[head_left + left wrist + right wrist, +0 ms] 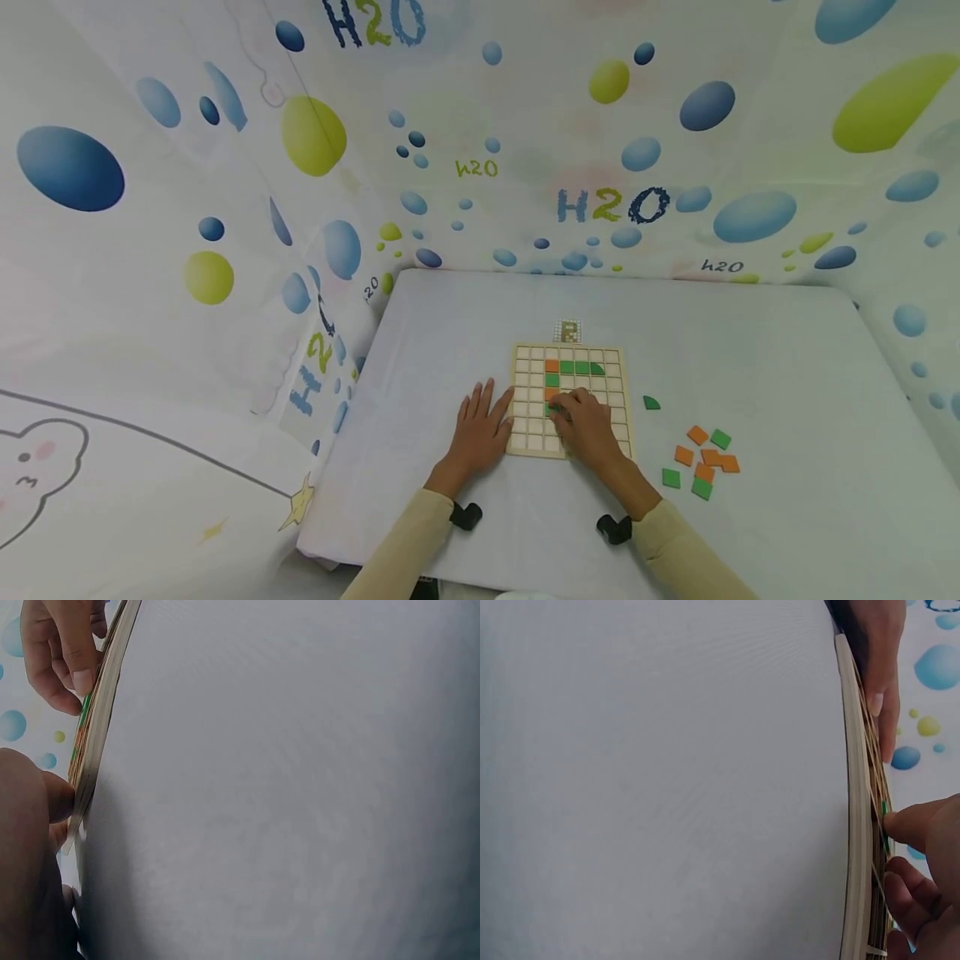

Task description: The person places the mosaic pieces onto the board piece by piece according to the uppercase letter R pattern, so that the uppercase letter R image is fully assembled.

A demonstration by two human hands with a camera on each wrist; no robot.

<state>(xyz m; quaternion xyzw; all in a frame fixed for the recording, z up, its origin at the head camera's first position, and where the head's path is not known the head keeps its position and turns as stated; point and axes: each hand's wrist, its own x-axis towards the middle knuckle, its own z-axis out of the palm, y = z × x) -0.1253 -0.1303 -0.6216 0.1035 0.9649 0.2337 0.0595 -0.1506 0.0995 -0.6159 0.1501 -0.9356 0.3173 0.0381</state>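
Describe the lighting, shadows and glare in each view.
Head: even, rather dim light, no strong glare on the board; left wrist: soft shadow on the cloth beside the left hand; right wrist: soft shadow on the cloth near the board, left edge darker.

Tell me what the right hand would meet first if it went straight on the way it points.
Probably the lower flat orange square tile in the pale wooden grid board, just ahead of the right hand; depth is unclear, so the hand may be touching it.
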